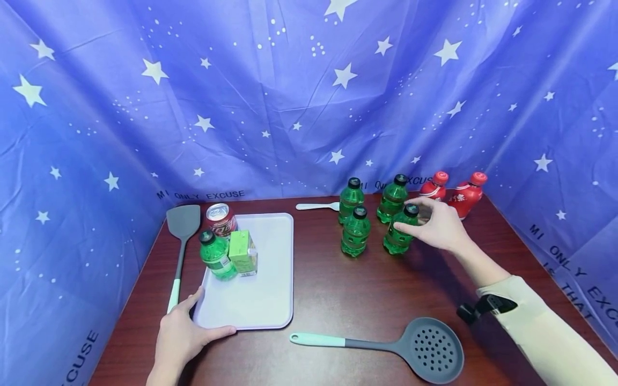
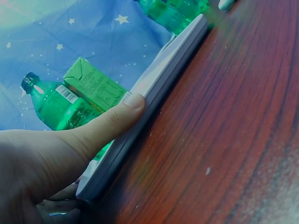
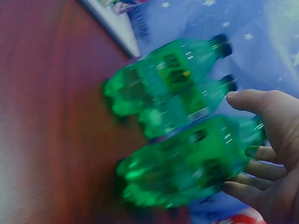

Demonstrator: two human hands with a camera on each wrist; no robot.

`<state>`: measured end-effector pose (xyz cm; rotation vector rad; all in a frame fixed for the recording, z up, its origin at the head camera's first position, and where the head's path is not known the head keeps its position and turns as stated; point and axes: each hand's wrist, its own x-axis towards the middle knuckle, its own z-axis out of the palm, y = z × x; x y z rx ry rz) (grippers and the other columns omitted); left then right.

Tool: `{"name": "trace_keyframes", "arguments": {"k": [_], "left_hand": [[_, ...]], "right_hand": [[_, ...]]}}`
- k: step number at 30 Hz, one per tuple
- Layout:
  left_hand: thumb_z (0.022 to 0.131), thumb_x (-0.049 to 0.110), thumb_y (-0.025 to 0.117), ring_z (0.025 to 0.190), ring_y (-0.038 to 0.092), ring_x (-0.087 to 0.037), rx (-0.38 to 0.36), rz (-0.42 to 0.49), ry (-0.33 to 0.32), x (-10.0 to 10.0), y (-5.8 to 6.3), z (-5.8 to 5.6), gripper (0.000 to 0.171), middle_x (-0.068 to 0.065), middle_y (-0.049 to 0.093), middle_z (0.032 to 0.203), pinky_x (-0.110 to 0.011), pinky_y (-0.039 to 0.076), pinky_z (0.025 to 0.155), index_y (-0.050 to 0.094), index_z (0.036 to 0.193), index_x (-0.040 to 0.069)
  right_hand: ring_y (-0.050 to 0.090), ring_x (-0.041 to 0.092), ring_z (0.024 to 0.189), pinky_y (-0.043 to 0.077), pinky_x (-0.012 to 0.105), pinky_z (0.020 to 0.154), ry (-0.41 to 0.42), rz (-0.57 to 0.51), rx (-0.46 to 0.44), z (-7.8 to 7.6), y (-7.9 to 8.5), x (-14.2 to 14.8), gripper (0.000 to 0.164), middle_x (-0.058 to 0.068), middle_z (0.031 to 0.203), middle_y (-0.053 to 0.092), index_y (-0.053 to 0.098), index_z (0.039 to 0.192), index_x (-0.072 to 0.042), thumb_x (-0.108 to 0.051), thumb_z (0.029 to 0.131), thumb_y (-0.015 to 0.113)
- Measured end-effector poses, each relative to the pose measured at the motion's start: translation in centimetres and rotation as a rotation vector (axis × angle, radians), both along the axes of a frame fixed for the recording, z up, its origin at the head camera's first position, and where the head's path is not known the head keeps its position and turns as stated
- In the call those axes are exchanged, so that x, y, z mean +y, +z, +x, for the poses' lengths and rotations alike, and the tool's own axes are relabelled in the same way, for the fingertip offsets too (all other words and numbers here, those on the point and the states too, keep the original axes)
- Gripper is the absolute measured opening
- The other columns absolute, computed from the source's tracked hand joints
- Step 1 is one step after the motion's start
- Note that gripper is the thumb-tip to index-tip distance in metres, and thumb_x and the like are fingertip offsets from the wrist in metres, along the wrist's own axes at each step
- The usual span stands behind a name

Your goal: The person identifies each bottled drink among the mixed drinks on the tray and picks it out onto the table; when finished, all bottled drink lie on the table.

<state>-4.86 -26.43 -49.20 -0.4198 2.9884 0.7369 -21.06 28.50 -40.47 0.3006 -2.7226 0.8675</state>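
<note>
My left hand point(image 1: 181, 332) grips the near left corner of a pale tray point(image 1: 270, 300). Its thumb lies on the rim in the left wrist view, while the other fingers are partly hidden. On the tray stand a green soda bottle point(image 1: 218, 257), a green drink carton point(image 1: 243, 252) and a dark red soda can point(image 1: 220, 219). My right hand point(image 1: 436, 225) is around the upper part of another green bottle point(image 1: 398, 238) on the table. In the right wrist view, a gap shows between the thumb and this bottle point(image 3: 191, 161), with the other fingers on its far side.
Several more green bottles point(image 1: 355, 236) stand left of the right hand, and two red bottles point(image 1: 468, 198) behind it. A grey spatula point(image 1: 183, 222) lies left of the tray, a skimmer point(image 1: 429, 351) at the front, and a white fork point(image 1: 316, 206) at the back.
</note>
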Motion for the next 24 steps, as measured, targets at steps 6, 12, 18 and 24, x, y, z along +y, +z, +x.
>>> {"name": "trace_keyframes", "arguments": {"k": [6, 12, 18, 24], "left_hand": [[0.051, 0.082, 0.092, 0.137, 0.054, -0.056, -0.008, -0.001, 0.01, 0.1, 0.0, -0.1, 0.141, -0.038, 0.054, 0.149, -0.068, 0.048, 0.111, 0.048, 0.156, -0.002], [0.051, 0.081, 0.092, 0.137, 0.054, -0.056, -0.004, -0.007, 0.01, 0.1, -0.2, 0.1, 0.141, -0.039, 0.054, 0.149, -0.068, 0.048, 0.11, 0.049, 0.156, -0.002], [0.05, 0.082, 0.092, 0.136, 0.055, -0.056, 0.007, -0.015, 0.007, 0.0, -0.3, 0.2, 0.142, -0.039, 0.055, 0.148, -0.067, 0.049, 0.11, 0.05, 0.155, -0.003], [0.05, 0.082, 0.092, 0.137, 0.054, -0.056, 0.006, -0.01, 0.002, 0.0, -0.1, 0.1, 0.142, -0.038, 0.054, 0.149, -0.067, 0.048, 0.111, 0.049, 0.156, -0.002]], "right_hand": [[0.078, 0.037, 0.11, 0.059, 0.016, 0.084, 0.057, -0.105, -0.005, -0.9, 3.3, -1.8, 0.058, 0.017, 0.12, 0.08, 0.074, 0.128, -0.007, -0.037, 0.083, 0.093], [0.077, 0.032, 0.114, 0.062, 0.046, 0.098, 0.097, -0.176, -0.035, -1.6, 6.0, -4.7, 0.054, 0.014, 0.124, 0.079, 0.073, 0.128, -0.011, -0.037, 0.085, 0.092], [0.077, 0.028, 0.116, 0.061, 0.044, 0.101, 0.187, -0.248, -0.015, -2.2, 7.7, -7.8, 0.052, 0.009, 0.124, 0.079, 0.073, 0.128, -0.014, -0.032, 0.084, 0.092], [0.077, 0.026, 0.114, 0.063, 0.041, 0.099, 0.295, -0.28, 0.006, -2.4, 9.2, -11.2, 0.051, 0.008, 0.124, 0.079, 0.073, 0.129, -0.014, -0.03, 0.084, 0.092]]}}
